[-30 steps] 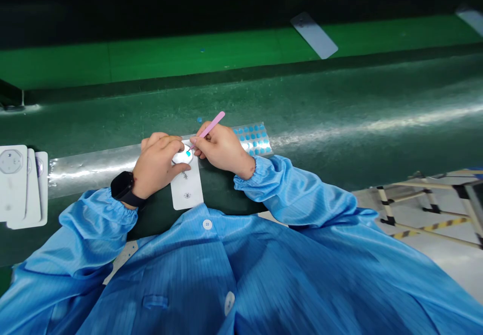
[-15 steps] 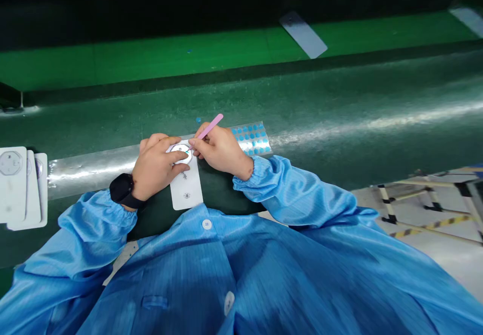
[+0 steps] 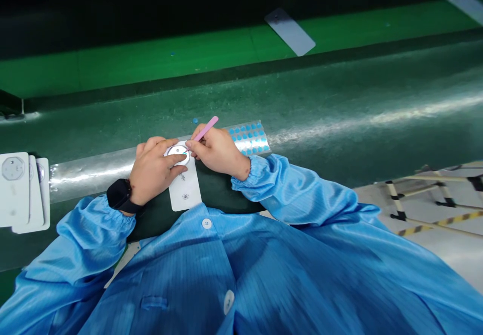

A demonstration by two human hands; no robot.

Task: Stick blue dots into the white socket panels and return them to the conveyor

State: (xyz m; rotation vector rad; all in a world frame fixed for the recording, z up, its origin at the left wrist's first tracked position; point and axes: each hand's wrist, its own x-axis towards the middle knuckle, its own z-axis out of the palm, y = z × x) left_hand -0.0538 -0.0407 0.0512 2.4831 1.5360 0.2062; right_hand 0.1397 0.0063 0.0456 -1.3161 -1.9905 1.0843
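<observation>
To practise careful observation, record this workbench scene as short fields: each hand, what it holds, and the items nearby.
Left hand: holds a round white disc
Left wrist: black smartwatch
Right hand: grips pink tweezers, tip at the disc
Beneath disc: white card
Beyond hands: sheet of blue dots
Far left: stack of white cards
Clothing: blue smock

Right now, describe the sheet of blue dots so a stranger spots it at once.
On the dark green belt, a shiny strip runs sideways. At its right end, just past the right hand holding pink tweezers, lies the sheet of blue dots, the only thing covered in neat blue rows.
</observation>
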